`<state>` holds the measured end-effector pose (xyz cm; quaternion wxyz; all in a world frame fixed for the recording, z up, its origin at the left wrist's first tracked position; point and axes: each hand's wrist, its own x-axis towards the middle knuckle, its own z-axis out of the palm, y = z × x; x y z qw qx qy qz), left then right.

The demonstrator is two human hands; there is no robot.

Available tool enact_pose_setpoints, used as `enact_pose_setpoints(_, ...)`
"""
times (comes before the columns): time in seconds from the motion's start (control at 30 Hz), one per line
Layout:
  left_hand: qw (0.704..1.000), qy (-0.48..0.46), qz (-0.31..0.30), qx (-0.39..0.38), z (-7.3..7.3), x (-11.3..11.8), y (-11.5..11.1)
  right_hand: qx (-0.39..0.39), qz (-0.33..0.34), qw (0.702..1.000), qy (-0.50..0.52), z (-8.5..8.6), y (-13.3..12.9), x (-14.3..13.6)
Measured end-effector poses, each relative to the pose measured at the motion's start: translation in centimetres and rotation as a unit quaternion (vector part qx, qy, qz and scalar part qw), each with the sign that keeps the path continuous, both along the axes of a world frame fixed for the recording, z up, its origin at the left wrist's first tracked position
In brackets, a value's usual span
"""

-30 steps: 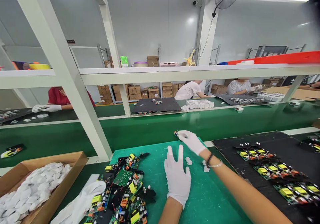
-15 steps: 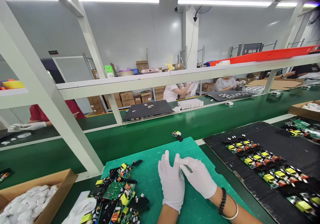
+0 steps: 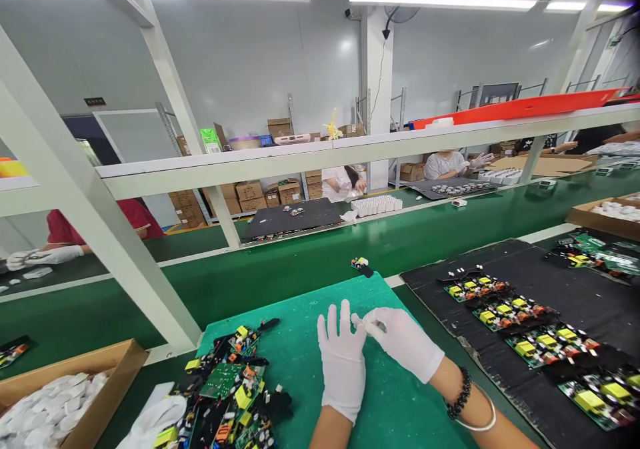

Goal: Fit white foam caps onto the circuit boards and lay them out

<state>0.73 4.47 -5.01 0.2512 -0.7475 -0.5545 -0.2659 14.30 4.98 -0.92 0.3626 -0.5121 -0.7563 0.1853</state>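
My left hand (image 3: pixel 343 362), in a white glove, is held over a green mat (image 3: pixel 300 332) with several fingers stretched apart. Beside it my right hand (image 3: pixel 403 341), also gloved, has its thumb and fingers pinched together at the left hand's index finger and thumb. What lies in that pinch is too small to tell; it may be glove fabric. Left of my hands is a heap of circuit boards (image 3: pixel 223 381) with yellow and orange parts and black pieces. One small circuit board (image 3: pixel 362 266) lies beyond the mat's far edge, on the green conveyor belt (image 3: pixel 295 272).
Rows of circuit boards (image 3: pixel 550 343) lie on a black board (image 3: pixel 530 269) at right. A cardboard box (image 3: pixel 131 362) of white pieces stands at left. A white frame post (image 3: pixel 125 262) and shelf (image 3: pixel 280 163) cross ahead. Co-workers (image 3: pixel 443 166) sit across the belt.
My left hand's fingers have spread wider, and my right hand's pinch has shifted from a fingertip down towards the thumb. The camera view has shifted slightly.
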Motion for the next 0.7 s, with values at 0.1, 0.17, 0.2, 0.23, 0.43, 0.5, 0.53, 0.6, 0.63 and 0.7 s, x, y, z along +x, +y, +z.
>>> enact_pose_setpoints(0.1,0.999,0.032,-0.004,0.012,-0.1,0.1,0.1,0.011,0.001,0.998,-0.057,0.3,-0.2,0.7)
enact_pose_setpoints(0.17,0.999,0.043,-0.012,0.019,-0.1,0.2,0.1,0.02,0.005,0.995,-0.097,0.5,-0.4,1.1)
enact_pose_setpoints(0.2,0.999,0.046,-0.017,0.021,-0.1,0.2,0.1,0.025,0.009,0.993,-0.115,0.5,-0.4,1.3)
enact_pose_setpoints(0.23,0.998,0.048,-0.024,0.021,-0.2,0.2,0.1,0.031,0.012,0.991,-0.13,0.5,-0.4,1.4)
enact_pose_setpoints(0.43,0.998,0.042,-0.044,-0.004,-0.1,0.4,-0.1,0.044,0.029,0.989,-0.137,-0.1,0.5,1.6)
enact_pose_setpoints(0.5,0.998,0.045,-0.041,-0.009,0.0,0.4,-0.1,0.026,0.047,0.993,-0.102,-0.3,0.7,1.7)
enact_pose_setpoints(0.53,0.998,0.047,-0.037,-0.011,0.1,0.4,-0.1,0.011,0.06,0.995,-0.081,-0.3,0.8,1.8)
enact_pose_setpoints(0.6,0.998,0.053,-0.029,-0.011,0.2,0.4,-0.1,-0.021,0.087,0.995,-0.046,-0.3,0.8,2.0)
enact_pose_setpoints(0.63,0.998,0.054,-0.027,-0.01,0.3,0.4,0.0,-0.033,0.097,0.994,-0.033,-0.2,0.8,2.1)
enact_pose_setpoints(0.7,0.998,0.051,-0.027,-0.003,0.4,0.2,0.1,-0.035,0.098,0.994,-0.02,-0.1,0.8,2.4)
